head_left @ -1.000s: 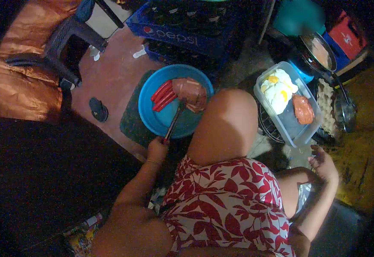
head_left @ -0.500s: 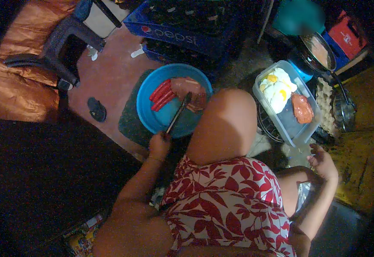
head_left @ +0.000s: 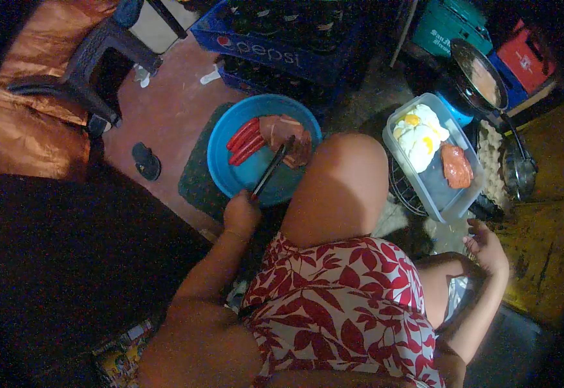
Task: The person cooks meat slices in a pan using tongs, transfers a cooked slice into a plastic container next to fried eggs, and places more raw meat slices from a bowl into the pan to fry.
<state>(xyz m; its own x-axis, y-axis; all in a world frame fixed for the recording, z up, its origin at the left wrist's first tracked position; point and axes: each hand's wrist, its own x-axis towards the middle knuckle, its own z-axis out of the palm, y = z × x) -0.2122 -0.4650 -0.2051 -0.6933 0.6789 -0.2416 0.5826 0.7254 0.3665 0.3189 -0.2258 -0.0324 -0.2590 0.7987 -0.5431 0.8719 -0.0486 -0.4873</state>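
My left hand [head_left: 242, 215] is closed around the handle end of dark tongs [head_left: 270, 174]. Their tips touch the sliced meat [head_left: 282, 129] inside a blue basin [head_left: 220, 174]. Red hotdogs [head_left: 246, 142] lie on the left side of that basin. My right hand [head_left: 487, 249] hangs by my right knee, fingers loosely bent and apart, with nothing in it. Just beyond it stands a clear plastic container [head_left: 438, 208] with fried eggs [head_left: 422, 139] and a reddish piece of cooked meat [head_left: 456, 167].
A frying pan [head_left: 479, 74] with a pale slice in it sits at the upper right. Blue Pepsi crates [head_left: 269, 52] with bottles stand ahead, a green crate [head_left: 450, 29] and red crate [head_left: 524, 55] farther right. A dark stool [head_left: 110, 55] and a slipper [head_left: 146, 161] are to the left.
My left hand and the tongs have shifted slightly; the tips remain at the sliced meat. The view has moved a little. My right hand stays about where it was.
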